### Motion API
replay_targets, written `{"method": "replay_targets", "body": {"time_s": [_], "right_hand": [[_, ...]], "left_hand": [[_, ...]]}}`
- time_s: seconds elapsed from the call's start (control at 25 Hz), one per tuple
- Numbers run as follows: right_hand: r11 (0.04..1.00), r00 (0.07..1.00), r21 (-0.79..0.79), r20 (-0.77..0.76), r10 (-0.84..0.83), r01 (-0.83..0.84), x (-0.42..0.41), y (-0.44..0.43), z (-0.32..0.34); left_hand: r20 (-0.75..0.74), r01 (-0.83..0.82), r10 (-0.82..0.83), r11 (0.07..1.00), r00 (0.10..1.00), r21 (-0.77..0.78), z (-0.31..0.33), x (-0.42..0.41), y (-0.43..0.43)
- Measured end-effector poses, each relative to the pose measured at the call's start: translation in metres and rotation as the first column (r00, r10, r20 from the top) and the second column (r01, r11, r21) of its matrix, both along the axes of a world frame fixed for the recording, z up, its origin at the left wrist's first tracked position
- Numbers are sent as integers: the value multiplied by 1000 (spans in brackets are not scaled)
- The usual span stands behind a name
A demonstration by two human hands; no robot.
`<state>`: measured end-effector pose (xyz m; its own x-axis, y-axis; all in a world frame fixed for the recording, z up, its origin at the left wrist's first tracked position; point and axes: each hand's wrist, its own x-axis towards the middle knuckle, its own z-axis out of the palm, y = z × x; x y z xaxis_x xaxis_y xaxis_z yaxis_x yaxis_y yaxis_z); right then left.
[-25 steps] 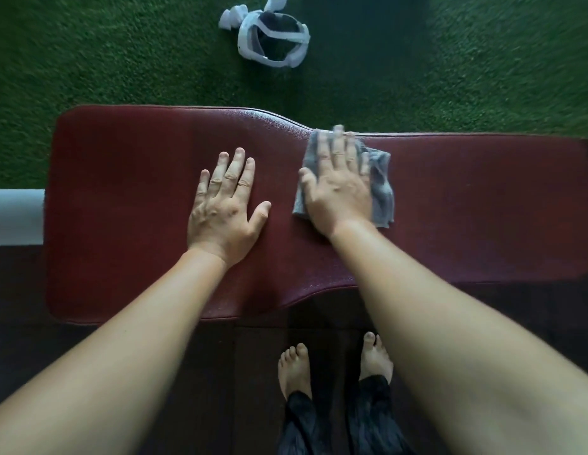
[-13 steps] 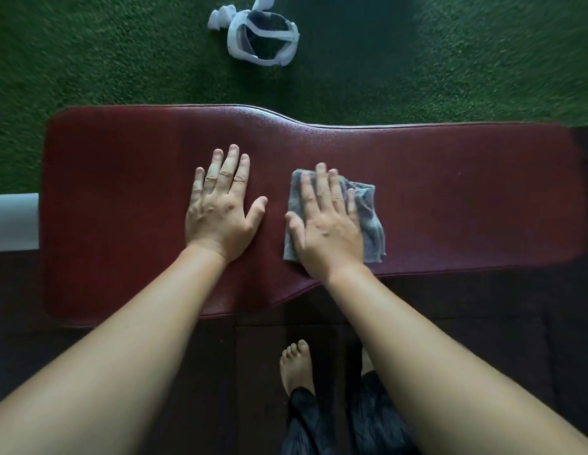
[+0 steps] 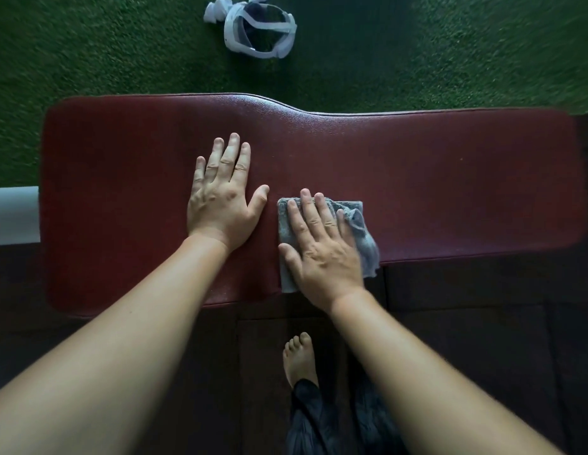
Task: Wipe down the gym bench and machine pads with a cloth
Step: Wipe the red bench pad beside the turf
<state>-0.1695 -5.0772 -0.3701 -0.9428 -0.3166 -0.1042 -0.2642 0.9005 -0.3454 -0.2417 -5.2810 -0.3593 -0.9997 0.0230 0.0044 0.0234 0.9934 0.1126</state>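
A dark red padded gym bench (image 3: 450, 178) lies across the view, wider at its left end. My left hand (image 3: 222, 198) rests flat on the pad near its middle, fingers straight and spread. Just to its right, my right hand (image 3: 322, 247) presses a folded grey cloth (image 3: 363, 234) flat against the pad at the near edge of the bench, fingers straight. Part of the cloth hangs over that near edge.
Green artificial turf (image 3: 89, 54) lies beyond the bench, with a white headset (image 3: 258, 31) on it. A white bar (image 3: 13, 215) juts out at the bench's left end. Dark floor tiles (image 3: 483, 339) and my bare foot (image 3: 299, 359) are on the near side.
My right hand has dragged the cloth from the far edge of the pad across to the near edge. My left hand has stayed flat in place.
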Motion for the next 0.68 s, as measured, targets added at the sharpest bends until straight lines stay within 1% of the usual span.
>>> {"method": "replay_targets", "body": {"time_s": [0.04, 0.08, 0.16, 0.2, 0.24, 0.28, 0.32, 0.36, 0.4, 0.48, 0.52, 0.56, 0.68], "right_hand": [[1000, 999, 11, -35, -3, 3, -8, 24, -6], [997, 998, 46, -32, -53, 54, -19, 50, -11], [964, 966, 90, 37, -255, 251, -39, 89, -14], [934, 935, 107, 61, -349, 341, -41, 89, -16], [908, 911, 107, 46, -411, 404, -40, 73, -13], [906, 908, 85, 29, -418, 414, -34, 52, -9], [932, 932, 54, 31, -360, 359, -25, 32, -5], [963, 963, 19, 30, -268, 267, -15, 21, -3], [987, 987, 6, 28, -161, 161, -9, 23, -4], [1000, 1000, 14, -18, 16, -16, -18, 61, -10], [999, 998, 19, -43, 49, -48, -31, 87, -14], [999, 998, 34, -54, 38, -36, -47, 114, -18], [992, 998, 108, -8, -68, 68, -112, 174, -23]], "left_hand": [[1, 2, -2, 1000, 1000, 3, 0, 0, 0], [0, 5, -5, 1000, 1000, 5, 0, 0, 0], [-7, 2, -2, 1000, 1000, 1, 0, 1, 1], [-4, 4, -4, 1000, 1000, 1, 0, 1, 1], [1, 6, -6, 1000, 1000, 5, 0, 0, 2], [4, 6, -6, 1000, 1000, 8, 0, 0, 2], [7, 2, -2, 1000, 1000, 8, 1, 0, 1], [14, -3, 3, 1000, 1000, 10, 3, 0, 1], [23, -7, 6, 1000, 1000, 19, 4, -1, 2], [30, 7, -8, 999, 1000, 39, 8, -4, 11], [25, 36, -37, 999, 999, 41, 9, -7, 20], [21, 76, -77, 996, 997, 45, 10, -11, 34], [9, 196, -197, 978, 980, 69, 9, -27, 87]]}}
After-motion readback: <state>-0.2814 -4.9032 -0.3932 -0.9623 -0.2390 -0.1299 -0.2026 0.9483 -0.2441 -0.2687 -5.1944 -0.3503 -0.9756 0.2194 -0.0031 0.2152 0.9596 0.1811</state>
